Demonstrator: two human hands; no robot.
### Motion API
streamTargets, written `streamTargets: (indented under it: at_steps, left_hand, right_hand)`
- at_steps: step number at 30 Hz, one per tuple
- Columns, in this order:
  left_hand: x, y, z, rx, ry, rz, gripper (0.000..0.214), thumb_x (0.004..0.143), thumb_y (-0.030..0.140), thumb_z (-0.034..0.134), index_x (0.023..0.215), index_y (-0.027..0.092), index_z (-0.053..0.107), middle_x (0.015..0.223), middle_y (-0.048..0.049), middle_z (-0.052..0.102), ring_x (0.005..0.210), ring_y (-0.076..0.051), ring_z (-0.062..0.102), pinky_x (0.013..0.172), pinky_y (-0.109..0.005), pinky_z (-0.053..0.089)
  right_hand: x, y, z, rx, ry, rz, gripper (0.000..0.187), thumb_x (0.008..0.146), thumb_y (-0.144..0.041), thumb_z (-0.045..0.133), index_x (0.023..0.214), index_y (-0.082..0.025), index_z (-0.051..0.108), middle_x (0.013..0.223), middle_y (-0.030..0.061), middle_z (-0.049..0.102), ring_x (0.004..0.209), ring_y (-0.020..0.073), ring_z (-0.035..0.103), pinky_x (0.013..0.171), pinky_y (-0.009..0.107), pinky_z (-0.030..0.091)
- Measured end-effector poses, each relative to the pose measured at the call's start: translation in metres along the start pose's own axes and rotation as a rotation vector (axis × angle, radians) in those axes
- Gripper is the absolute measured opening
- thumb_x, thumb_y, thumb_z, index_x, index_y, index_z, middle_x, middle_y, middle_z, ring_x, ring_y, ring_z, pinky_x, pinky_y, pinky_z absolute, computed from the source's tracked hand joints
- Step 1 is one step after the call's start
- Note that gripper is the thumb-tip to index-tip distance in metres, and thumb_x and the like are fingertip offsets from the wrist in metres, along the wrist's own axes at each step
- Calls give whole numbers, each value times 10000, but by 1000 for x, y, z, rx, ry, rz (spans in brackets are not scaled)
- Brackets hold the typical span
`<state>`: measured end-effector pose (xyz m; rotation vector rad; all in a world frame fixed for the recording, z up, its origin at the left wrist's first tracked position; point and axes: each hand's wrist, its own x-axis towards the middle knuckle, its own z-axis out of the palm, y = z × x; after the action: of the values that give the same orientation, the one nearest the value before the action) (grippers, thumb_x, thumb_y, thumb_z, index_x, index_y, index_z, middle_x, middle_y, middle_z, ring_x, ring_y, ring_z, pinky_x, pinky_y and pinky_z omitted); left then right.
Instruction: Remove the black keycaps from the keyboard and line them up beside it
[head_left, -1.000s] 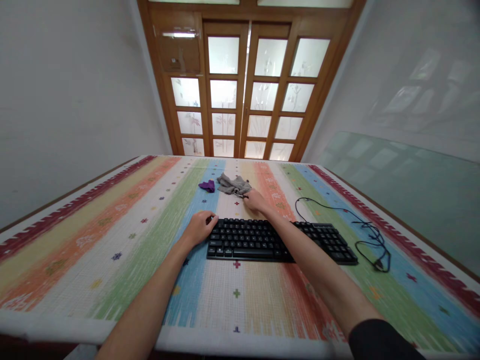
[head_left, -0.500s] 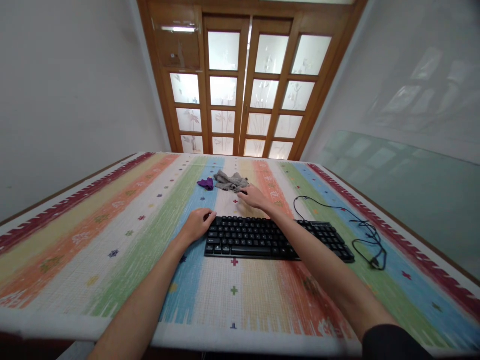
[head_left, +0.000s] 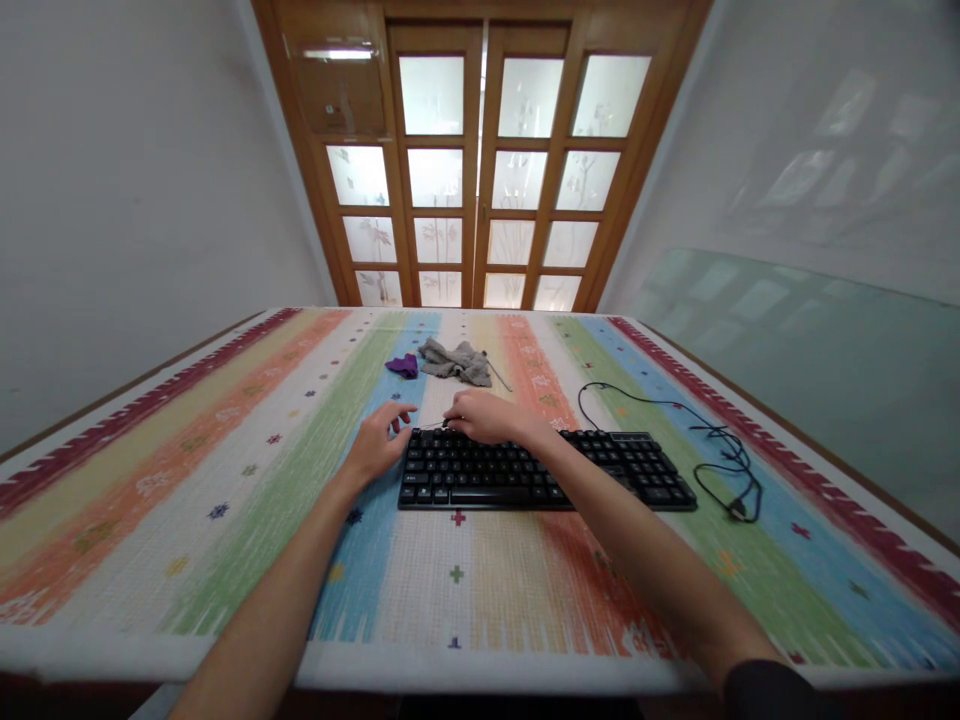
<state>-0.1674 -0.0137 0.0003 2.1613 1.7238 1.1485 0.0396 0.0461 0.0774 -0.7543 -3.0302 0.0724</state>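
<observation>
A black keyboard (head_left: 495, 495) lies flat on the table in front of me. My right hand (head_left: 486, 415) is over its back edge, left of the middle, fingers pinched on a slim tool (head_left: 430, 427) with a dark end and a thin light shaft pointing left. The tool's exact kind is too small to tell. Around the back left corner of the keyboard is my left hand (head_left: 377, 440), thumb and fingers apart, with nothing visible in it. Beyond both hands are a crumpled grey cloth (head_left: 456, 362) and a small purple cloth (head_left: 402, 367).
A thin stick (head_left: 500, 376) pokes out to the right of the grey cloth. The keyboard's black cable (head_left: 731, 450) lies loosely bundled on the right. A striped tablecloth (head_left: 247, 500) covers the table; wooden glazed doors (head_left: 480, 170) stand behind it.
My right hand has moved from beside the grey cloth back toward the keyboard, now with the slim tool in it. My left hand has lifted and opened its fingers.
</observation>
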Motion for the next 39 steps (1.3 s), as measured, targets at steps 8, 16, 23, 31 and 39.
streamTargets:
  at_steps: [8, 16, 23, 31, 39]
  left_hand:
    - [-1, 2, -2, -3, -93, 28, 300, 765, 182, 532, 1018, 185, 692, 899, -36, 660, 749, -164, 568, 751, -312, 486]
    - [-1, 2, 0, 6, -96, 19, 309, 829, 290, 571, 1108, 192, 660, 906, -44, 653, 770, -173, 563, 745, -319, 478]
    - [-2, 4, -1, 28, -85, 48, 273, 853, 345, 575, 1044, 195, 700, 941, -60, 661, 817, -190, 576, 754, -328, 478]
    - [0, 4, -5, -14, -139, 37, 273, 870, 370, 555, 1017, 197, 705, 982, -70, 687, 834, -187, 587, 708, -303, 479]
    - [2, 6, -7, -25, -144, 4, 247, 862, 371, 554, 989, 205, 685, 876, -45, 679, 755, -175, 583, 678, -302, 476]
  right_hand:
    - [7, -1, -1, -32, 92, 7, 228, 903, -178, 562, 974, -104, 766, 1011, 170, 721, 947, 226, 654, 757, 272, 416]
    - [12, -7, -7, -55, 85, 23, 196, 873, -138, 578, 915, -144, 770, 982, 147, 726, 961, 240, 656, 716, 272, 424]
    - [15, -11, -8, -57, 142, -2, 188, 875, -149, 591, 946, -155, 765, 972, 131, 733, 975, 242, 647, 721, 277, 419]
    - [16, -15, -7, -67, 194, -44, 160, 879, -132, 594, 891, -134, 754, 912, 145, 723, 948, 247, 633, 737, 298, 411]
    - [17, -9, -8, 92, 274, -90, 145, 875, -141, 622, 976, -118, 725, 986, 129, 713, 952, 213, 631, 765, 282, 415]
